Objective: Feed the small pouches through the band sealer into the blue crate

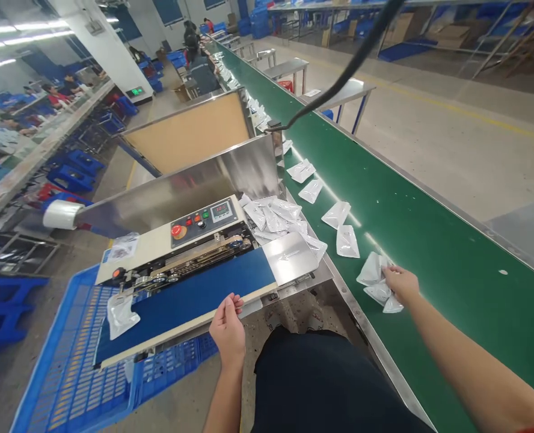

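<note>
Green conveyor [451, 246], right hand [401, 285] gripping pouches [371, 268] (arm outstretched), left hand [228, 328] curled

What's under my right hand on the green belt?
A few overlapping white pouches lie at the fingertips of your right hand, on the green belt. Your fingers cover part of them, and the belt beneath the bunch is hidden.

You have room toward the far edge of the green conveyor [451, 264]; white pouches [347, 242] dot its near edge.
</note>
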`<state>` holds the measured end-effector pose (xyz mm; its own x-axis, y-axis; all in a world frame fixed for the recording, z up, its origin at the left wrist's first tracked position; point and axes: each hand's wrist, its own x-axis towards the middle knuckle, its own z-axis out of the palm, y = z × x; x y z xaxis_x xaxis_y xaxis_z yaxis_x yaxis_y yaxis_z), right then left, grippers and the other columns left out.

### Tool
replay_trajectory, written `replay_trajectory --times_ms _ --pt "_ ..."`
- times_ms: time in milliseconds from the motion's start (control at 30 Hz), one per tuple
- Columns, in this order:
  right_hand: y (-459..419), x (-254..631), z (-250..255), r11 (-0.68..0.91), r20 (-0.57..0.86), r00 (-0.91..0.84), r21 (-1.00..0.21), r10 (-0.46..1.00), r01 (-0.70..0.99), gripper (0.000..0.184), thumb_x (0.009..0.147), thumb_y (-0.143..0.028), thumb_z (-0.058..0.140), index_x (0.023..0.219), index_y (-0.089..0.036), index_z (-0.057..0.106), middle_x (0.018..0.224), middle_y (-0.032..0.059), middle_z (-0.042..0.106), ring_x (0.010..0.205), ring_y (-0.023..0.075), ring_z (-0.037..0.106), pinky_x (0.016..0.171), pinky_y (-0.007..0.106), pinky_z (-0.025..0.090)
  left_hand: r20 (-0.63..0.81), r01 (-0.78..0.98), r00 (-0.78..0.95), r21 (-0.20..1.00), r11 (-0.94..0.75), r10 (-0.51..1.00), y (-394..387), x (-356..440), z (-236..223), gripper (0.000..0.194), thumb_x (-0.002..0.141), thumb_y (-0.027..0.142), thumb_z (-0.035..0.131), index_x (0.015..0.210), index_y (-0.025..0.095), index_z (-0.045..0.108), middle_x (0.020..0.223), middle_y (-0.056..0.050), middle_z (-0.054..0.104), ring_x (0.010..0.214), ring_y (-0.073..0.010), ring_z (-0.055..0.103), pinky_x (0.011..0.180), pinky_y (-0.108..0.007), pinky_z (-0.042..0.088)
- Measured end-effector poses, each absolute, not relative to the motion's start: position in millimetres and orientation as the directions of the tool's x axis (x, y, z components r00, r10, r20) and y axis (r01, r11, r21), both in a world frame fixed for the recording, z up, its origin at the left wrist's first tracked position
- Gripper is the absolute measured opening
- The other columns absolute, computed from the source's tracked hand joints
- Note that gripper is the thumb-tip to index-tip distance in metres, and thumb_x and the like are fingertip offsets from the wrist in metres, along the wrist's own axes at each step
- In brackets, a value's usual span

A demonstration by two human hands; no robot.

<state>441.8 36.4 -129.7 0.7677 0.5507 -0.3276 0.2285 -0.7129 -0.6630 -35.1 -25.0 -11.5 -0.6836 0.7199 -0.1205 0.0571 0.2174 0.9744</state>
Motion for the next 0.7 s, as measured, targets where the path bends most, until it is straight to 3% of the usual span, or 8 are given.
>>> replay_trajectory --times_ms 100,200,367,433,533,633,700 --pt "47.2 418.0 -94.2 -0.637 -0.248 0.671 -0.643 0.698 0.425 0.023 0.085 -0.043 0.074 0.092 -0.022 0.079 0.056 0.0026 0.059 0.066 0.027 0.061 0.073 0.04 0.05 -0.024 0.179 -0.614 0.969 0.169 0.789 -27.4 -34.2 -5.0 0.049 0.092 0.061 0.076 0.106 0.015 0.084 0.104 -0.016 0.084 0.093 -0.0301 0.079 0.087 -0.044 0.064" --pt "50.8 375.0 -45.1 -0.409 -0.101 0.48 -0.689 0.871 0.598 0.036 0.092 -0.054 0.068 0.106 -0.024 0.081 0.058 0.0021 0.062 0.062 0.0242 0.058 0.071 0.037 0.048 0.064 0.286 -0.453 0.955 0.077 0.889 -16.7 -21.3 1.3 0.041 0.098 0.056 0.071 0.104 0.019 0.086 0.106 -0.016 0.084 0.1 -0.0314 0.078 0.095 -0.046 0.062" --pt "60.9 268.8 17.4 -0.073 0.004 0.135 -0.827 0.991 0.558 0.039 0.09 -0.063 0.069 0.096 -0.026 0.082 0.086 0.0045 0.077 0.071 0.022 0.064 0.072 0.033 0.05 0.098 0.245 -0.173 0.968 -0.053 0.98 27.0 18.9 7.6 0.042 0.1 0.049 0.07 0.124 0.019 0.084 0.13 -0.018 0.079 0.118 -0.0339 0.073 0.104 -0.044 0.057" --pt "69.6 232.2 25.1 0.0 -0.005 -0.008 -0.875 1.0 0.484 0.038 0.089 -0.063 0.071 0.092 -0.026 0.081 0.087 0.0036 0.078 0.075 0.0224 0.066 0.074 0.032 0.05 0.086 0.164 -0.116 0.984 -0.067 0.989 43.4 27.1 6.1 0.043 0.101 0.05 0.067 0.124 0.018 0.084 0.125 -0.017 0.081 0.114 -0.033 0.073 0.103 -0.043 0.055" --pt "90.0 201.5 20.7 -0.04 -0.086 -0.089 -0.904 0.992 0.427 0.037 0.087 -0.06 0.074 0.084 -0.024 0.079 0.07 0.0004 0.069 0.064 0.0188 0.057 0.064 0.029 0.045 0.002 0.072 -0.173 0.997 0.01 0.985 63.7 21.4 -4.9 0.043 0.101 0.053 0.065 0.096 0.017 0.087 0.094 -0.012 0.081 0.09 -0.0276 0.071 0.089 -0.036 0.055" --pt "121.1 193.3 6.8 -0.241 -0.291 -0.074 -0.888 0.954 0.392 0.038 0.079 -0.058 0.081 0.071 -0.022 0.071 0.054 -0.0038 0.054 0.053 0.0139 0.043 0.053 0.027 0.035 -0.3 -0.149 -0.289 0.952 0.267 0.909 87.4 5.5 -24.4 0.044 0.085 0.056 0.079 0.069 0.015 0.079 0.067 -0.006 0.07 0.07 -0.0216 0.064 0.072 -0.032 0.051" --pt "145.5 189.7 -2.8 -0.39 -0.436 -0.065 -0.854 0.898 0.343 0.039 0.071 -0.055 0.086 0.065 -0.021 0.067 0.053 -0.0039 0.054 0.052 0.013 0.042 0.052 0.026 0.032 -0.469 -0.304 -0.302 0.873 0.383 0.83 105.9 -2.6 -37.0 0.043 0.073 0.055 0.087 0.065 0.013 0.077 0.062 -0.005 0.067 0.064 -0.0201 0.062 0.066 -0.031 0.049"
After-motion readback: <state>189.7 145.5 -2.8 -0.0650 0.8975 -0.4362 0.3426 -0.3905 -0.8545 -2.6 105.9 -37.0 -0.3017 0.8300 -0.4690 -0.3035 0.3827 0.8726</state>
